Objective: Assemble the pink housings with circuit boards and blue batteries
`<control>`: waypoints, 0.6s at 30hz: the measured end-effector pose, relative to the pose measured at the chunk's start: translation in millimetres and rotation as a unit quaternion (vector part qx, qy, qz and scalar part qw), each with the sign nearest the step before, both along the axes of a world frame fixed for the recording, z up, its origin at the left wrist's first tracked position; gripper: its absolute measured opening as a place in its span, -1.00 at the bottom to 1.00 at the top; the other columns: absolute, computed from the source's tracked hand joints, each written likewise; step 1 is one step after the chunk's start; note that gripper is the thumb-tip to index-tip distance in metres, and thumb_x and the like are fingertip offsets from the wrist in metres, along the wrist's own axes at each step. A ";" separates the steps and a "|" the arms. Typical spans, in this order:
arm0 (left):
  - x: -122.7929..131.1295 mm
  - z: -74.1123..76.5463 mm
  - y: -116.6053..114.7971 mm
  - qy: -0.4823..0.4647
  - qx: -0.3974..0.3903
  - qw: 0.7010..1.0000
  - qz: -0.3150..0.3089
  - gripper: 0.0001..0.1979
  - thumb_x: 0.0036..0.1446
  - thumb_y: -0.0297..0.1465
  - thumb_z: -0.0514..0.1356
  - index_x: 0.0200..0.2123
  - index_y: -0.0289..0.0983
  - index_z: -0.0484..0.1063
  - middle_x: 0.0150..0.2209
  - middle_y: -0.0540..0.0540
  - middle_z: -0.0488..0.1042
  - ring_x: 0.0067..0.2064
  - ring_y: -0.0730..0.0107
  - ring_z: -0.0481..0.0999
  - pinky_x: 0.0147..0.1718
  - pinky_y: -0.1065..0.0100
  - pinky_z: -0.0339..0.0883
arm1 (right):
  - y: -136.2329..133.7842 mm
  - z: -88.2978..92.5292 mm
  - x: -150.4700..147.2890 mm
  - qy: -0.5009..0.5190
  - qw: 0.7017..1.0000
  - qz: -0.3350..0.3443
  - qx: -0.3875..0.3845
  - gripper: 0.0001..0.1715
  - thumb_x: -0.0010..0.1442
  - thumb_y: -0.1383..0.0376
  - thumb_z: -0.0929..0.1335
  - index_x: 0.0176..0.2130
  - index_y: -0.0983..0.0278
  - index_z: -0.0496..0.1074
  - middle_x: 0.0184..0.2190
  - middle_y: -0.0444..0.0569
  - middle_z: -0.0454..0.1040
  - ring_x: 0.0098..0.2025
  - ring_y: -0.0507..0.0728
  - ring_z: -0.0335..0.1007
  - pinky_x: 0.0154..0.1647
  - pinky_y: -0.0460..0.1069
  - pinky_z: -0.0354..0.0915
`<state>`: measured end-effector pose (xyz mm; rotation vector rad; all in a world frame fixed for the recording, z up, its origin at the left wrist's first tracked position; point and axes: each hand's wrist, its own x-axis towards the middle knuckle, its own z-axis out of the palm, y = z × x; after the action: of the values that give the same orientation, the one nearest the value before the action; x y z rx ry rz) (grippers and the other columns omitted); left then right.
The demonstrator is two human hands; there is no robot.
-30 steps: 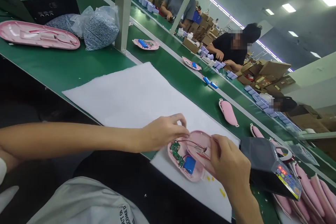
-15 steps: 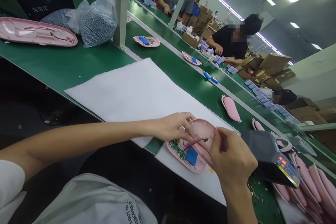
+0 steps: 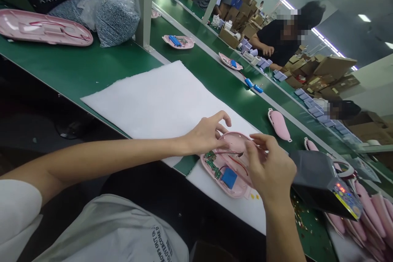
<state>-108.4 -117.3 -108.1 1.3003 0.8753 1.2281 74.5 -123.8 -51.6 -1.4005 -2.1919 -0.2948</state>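
A pink plastic shell half [image 3: 236, 141] stands tilted up between my two hands. My left hand [image 3: 206, 133] pinches its left rim with the thumb inside and the index finger raised and bent. On the right rim, my right hand [image 3: 270, 168] closes over the edge, its fingertips partly hidden. Below lies the matching lower shell half [image 3: 227, 188], holding a green circuit board [image 3: 211, 163] and a blue battery [image 3: 229, 177]. Thin red and dark wires [image 3: 229, 153] run between the two halves.
White foam sheet [image 3: 153, 102] covers the green bench. A dark box-shaped device with a lit display [image 3: 322, 184] stands right, beside stacked pink shells [image 3: 368, 213]. A long pink shell [image 3: 46, 28] and a bag of screws [image 3: 118, 18] lie left. Co-workers [image 3: 276, 41] sit across the conveyor.
My left hand has moved up from the wires to the rim of the raised shell half, its index finger lifting. More of the board and battery shows. The camera view has shifted slightly.
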 end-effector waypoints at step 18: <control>-5.6 8.1 16.2 0.153 -0.032 0.985 -0.073 -0.64 0.08 -0.10 0.29 -0.34 -0.32 0.43 -0.46 -0.02 0.51 -0.42 0.31 0.51 -0.50 0.46 0.35 | 7.4 -3.1 20.6 0.187 0.968 0.052 -0.157 -0.78 0.14 0.19 0.37 -0.20 0.22 0.49 -0.26 -0.11 0.56 -0.22 0.08 0.47 -0.12 -0.03 0.31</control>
<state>-114.0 -101.1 -100.0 1.4982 1.0085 0.8926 95.1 -116.4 -54.7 -1.3611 -2.0396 0.3459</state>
